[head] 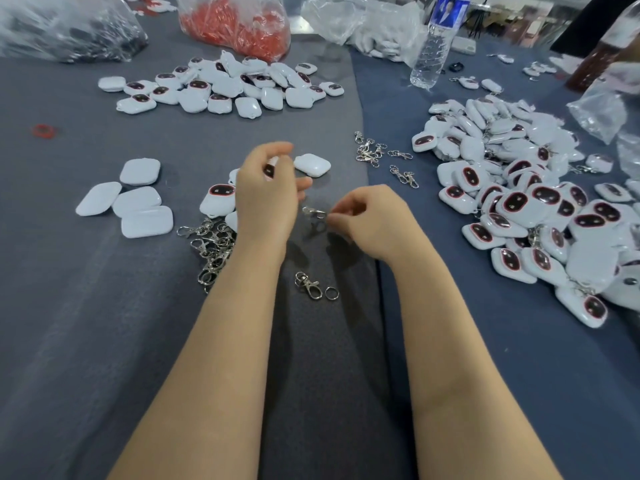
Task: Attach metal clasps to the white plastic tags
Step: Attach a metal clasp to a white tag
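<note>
Though a finished heap (pixel 519 202) is piled at frame right, bare tags (pixel 221 88) are left. One tag (pixel 270 169) is gripped by the left hand (pixel 268 192), a clasp (pixel 313 212) pinched by the right hand (pixel 372 220).

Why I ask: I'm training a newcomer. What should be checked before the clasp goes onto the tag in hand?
1. Tag held in the left hand: ok, fingers curl round it.
2. Clasp pinched by the right hand: ok.
3. Clasp and tag brought together: not ok, they are apart.
4. Tag's loop turned toward the clasp: cannot tell, the fingers hide it and the hand is blurred.
5. Spare clasps close by: ok, heaped beside the left forearm.
6. Finished pile ready to take it: ok, on the right.
</note>
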